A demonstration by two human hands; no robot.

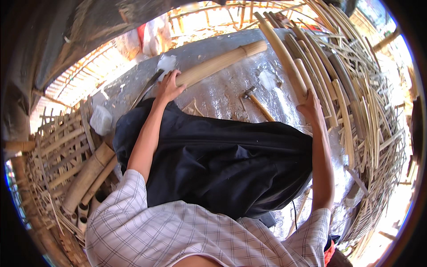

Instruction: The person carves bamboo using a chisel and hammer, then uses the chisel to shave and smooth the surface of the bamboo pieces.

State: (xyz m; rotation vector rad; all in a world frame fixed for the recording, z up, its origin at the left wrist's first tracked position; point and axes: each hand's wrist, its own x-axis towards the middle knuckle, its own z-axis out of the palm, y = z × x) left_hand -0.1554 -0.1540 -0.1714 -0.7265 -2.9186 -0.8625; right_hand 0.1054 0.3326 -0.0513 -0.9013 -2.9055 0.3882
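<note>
My left hand (168, 88) is closed at the near end of a thick, pale bamboo pole (218, 64), which slants away to the far right with a node near its other end. A long dark blade (146, 89) lies just left of that hand. On the right, my right hand (312, 108) grips the near end of a long bamboo piece (284, 58) that points away from me. Between the hands, a hammer (260, 104) with a wooden handle rests on the silvery sheet (213, 98). Dark cloth (222, 164) covers my lap.
Several bamboo lengths (331, 84) lie side by side at the right, next to a heap of split strips (378, 133). Beside my left knee are a whitish block (101, 120), a woven bamboo panel (62, 147) and stacked bamboo sections (89, 178). A bamboo lattice fence (213, 18) stands beyond.
</note>
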